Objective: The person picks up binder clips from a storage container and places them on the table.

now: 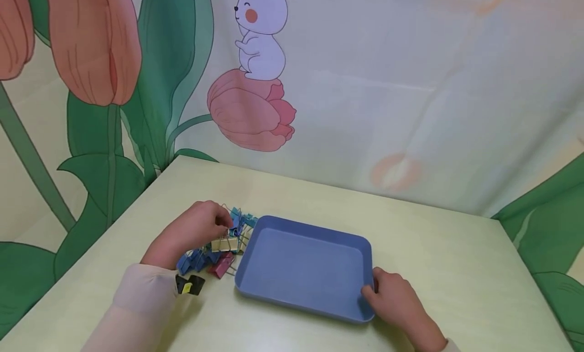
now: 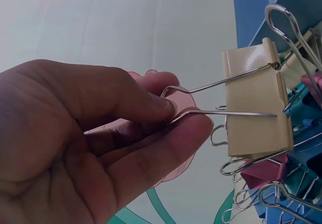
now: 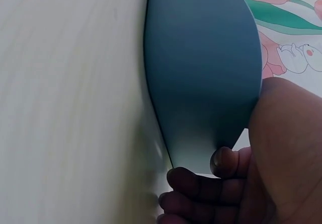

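Observation:
My left hand (image 1: 197, 227) is over a pile of binder clips at the left of the blue tray. Its thumb and fingers pinch the wire handle of a cream binder clip (image 2: 256, 100), whose body points away from the fingertips beside the other clips. At the tray's near right corner, my right hand (image 1: 397, 298) grips the rim, thumb on the inside. The blue tray (image 1: 305, 268) lies flat on the table with nothing in it. Its outer wall (image 3: 201, 58) fills much of the right wrist view, the fingers curled near its lower edge.
Blue clips (image 1: 196, 259), a pink clip (image 1: 222, 265) and a black clip with a yellow mark (image 1: 196, 285) lie on the pale table (image 1: 438, 250) left of the tray. Behind the table hangs a printed backdrop (image 1: 365, 78) with tulips and a rabbit.

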`<state>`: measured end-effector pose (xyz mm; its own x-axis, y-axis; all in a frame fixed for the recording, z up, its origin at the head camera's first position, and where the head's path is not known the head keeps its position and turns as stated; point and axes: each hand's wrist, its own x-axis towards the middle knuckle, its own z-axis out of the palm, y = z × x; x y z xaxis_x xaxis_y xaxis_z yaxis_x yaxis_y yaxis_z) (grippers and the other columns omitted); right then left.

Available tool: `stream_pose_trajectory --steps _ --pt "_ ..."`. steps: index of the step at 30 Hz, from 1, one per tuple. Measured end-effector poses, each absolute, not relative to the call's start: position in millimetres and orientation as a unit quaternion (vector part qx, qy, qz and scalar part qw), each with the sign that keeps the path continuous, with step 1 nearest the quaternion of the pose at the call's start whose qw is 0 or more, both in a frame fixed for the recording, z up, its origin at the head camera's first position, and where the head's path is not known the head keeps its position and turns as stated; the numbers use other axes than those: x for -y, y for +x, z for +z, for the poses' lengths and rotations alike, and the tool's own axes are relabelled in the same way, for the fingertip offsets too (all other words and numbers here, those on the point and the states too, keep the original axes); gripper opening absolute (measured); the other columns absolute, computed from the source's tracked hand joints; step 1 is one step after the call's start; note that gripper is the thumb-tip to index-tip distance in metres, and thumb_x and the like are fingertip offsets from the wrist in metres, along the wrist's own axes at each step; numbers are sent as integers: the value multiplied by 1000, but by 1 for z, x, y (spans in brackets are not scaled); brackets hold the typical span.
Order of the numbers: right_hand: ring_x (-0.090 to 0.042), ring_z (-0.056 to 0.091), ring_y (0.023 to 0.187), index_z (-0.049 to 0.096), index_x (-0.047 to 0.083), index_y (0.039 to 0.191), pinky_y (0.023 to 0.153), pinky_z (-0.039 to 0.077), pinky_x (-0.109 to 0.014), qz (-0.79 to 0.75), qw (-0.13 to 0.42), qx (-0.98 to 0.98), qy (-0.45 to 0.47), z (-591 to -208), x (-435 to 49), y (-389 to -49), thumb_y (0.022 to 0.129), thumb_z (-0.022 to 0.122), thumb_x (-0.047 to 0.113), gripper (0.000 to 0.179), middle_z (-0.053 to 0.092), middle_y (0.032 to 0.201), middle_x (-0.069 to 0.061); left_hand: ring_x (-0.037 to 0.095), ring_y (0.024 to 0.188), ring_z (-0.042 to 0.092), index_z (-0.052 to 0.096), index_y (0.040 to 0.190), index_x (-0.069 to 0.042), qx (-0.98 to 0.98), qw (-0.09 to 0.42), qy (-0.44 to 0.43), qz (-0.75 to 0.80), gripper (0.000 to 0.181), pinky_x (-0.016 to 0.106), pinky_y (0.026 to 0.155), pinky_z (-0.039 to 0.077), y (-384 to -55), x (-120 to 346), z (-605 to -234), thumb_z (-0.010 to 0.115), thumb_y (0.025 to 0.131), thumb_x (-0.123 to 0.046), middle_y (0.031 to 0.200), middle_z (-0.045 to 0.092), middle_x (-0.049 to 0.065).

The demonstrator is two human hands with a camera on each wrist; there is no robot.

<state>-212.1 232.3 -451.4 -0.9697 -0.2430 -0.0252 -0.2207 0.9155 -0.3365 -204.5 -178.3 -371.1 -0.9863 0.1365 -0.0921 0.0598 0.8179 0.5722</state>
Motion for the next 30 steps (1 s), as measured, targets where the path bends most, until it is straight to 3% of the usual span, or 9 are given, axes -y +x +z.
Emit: stream_pose_trajectory --steps 7,17,30 --pt "-16 44 52 48 14 71 50 33 -27 -168 39 -978 -116 -454 -232 -214 81 59 23 17 48 58 0 18 80 60 71 102 -1 -953 65 51 292 20 33 70 54 -207 176 -377 57 88 -1 97 69 9" --pt "-15 42 51 47 14 70 48 32 -27 -161 23 -979 -118 -451 -236 -215 81 60 23 20 46 57 0 19 85 61 72 103 -2 -957 58 83 271 23 37 76 54 -210 171 -376 53 88 0 104 69 13" --pt "-15 42 51 47 14 70 48 31 -27 -158 31 -980 -118 -449 -237 -215 82 60 22 20 46 57 0 18 86 59 68 112 -3 -959 62 75 265 23 37 78 54 -213 171 -378 57 93 -9 104 68 8"
